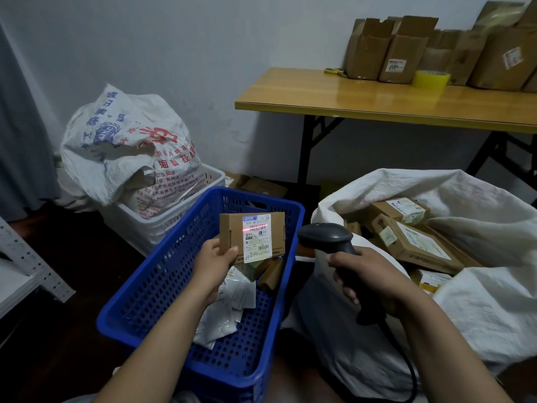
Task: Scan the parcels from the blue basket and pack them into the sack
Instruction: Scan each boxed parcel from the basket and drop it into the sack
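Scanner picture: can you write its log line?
step: scanning | left hand: holds cardboard parcel above blue basket | right hand: grips scanner | red beam: on label | sack: holds boxes

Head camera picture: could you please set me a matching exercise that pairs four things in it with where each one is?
Things
1. cardboard parcel
2. scanner
3. yellow tape roll
4. white pouches

Places
A. on the table
B. lying in the blue basket
C. held by the left hand
D. gripped by the right hand

Pairs: 1-C, 2-D, 3-A, 4-B.
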